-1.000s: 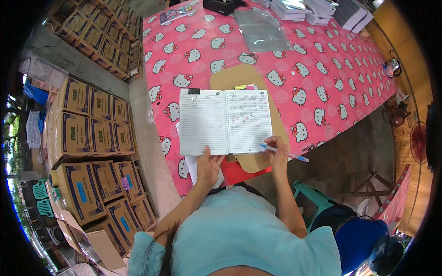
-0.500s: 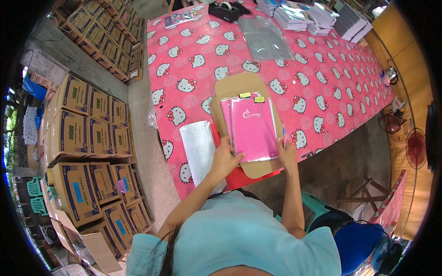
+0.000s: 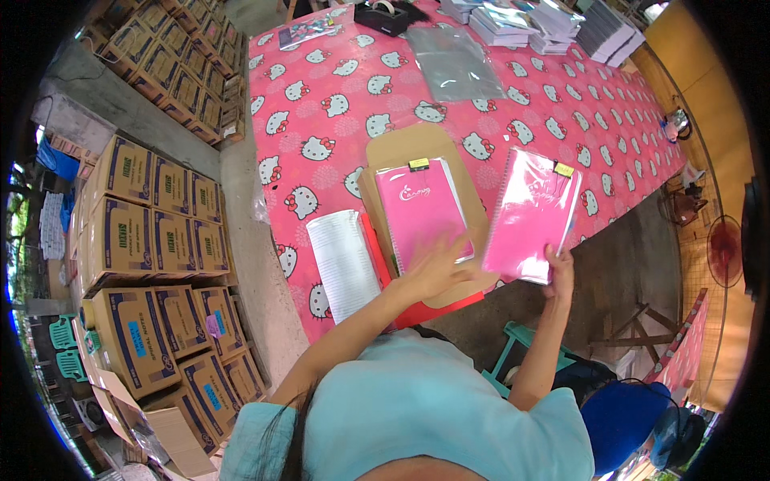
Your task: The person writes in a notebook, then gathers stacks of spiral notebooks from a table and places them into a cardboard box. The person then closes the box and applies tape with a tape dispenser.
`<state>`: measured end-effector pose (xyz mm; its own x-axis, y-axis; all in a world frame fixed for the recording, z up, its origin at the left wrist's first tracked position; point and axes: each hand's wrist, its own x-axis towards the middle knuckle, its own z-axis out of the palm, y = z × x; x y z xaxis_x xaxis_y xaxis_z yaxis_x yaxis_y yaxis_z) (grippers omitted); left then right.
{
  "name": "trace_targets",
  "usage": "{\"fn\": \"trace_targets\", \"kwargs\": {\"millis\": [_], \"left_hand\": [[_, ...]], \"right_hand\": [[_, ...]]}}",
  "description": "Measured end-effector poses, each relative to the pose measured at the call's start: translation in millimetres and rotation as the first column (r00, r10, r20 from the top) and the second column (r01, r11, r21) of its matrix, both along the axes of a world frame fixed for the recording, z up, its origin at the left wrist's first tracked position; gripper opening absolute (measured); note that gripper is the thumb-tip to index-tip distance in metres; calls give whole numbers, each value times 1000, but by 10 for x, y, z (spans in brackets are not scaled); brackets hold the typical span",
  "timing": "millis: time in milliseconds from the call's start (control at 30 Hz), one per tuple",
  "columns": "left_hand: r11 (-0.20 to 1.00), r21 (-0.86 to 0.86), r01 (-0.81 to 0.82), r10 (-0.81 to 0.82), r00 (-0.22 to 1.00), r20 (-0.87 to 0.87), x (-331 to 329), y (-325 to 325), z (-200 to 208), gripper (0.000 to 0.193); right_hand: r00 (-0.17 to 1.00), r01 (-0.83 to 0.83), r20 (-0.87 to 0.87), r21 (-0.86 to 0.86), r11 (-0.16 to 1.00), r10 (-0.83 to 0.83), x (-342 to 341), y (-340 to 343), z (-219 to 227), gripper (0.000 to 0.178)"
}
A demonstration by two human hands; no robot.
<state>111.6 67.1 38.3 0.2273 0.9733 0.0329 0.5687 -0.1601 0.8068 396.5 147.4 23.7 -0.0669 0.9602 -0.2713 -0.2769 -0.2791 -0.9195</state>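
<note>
My right hand (image 3: 560, 272) grips the lower right edge of a pink spiral notebook (image 3: 531, 220) in a shiny clear sleeve, with a yellow tag at its top. A second pink notebook (image 3: 421, 200) with a yellow tag lies in an opened brown cardboard mailer (image 3: 405, 144). My left hand (image 3: 439, 268), somewhat blurred, is over this notebook's lower part with its fingers apart and nothing visible in them. Left of the mailer is a ruled white pad (image 3: 343, 260). A red folder or sheet (image 3: 439, 311) shows from under the mailer.
The pink patterned tablecloth (image 3: 321, 104) covers the table. Clear plastic sleeves (image 3: 455, 64), a black tape dispenser (image 3: 391, 18) and book stacks (image 3: 501, 28) lie toward the far side. Cardboard boxes (image 3: 128, 232) are piled at the left. A green stool (image 3: 501, 361) stands at the lower right.
My right hand has lifted one pink notebook off the other and carried it right, out of the mailer. My left hand has moved right, from the notebook's left edge to over the remaining one.
</note>
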Motion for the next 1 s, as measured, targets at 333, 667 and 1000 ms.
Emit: {"fn": "trace_targets", "kwargs": {"millis": [333,667,1000], "left_hand": [[965,132,-227,245,959,-144,-284,-328,-303,34],[620,-326,-714,750,418,512,-540,-820,-217,28],[670,-339,-661,661,322,678,-706,-943,-897,47]], "right_hand": [[344,-62,919,227,972,-193,821,878,-719,35],[949,90,236,437,895,-211,-1294,-23,168,62],[997,-44,67,249,967,28,-2361,-90,-28,23]]}}
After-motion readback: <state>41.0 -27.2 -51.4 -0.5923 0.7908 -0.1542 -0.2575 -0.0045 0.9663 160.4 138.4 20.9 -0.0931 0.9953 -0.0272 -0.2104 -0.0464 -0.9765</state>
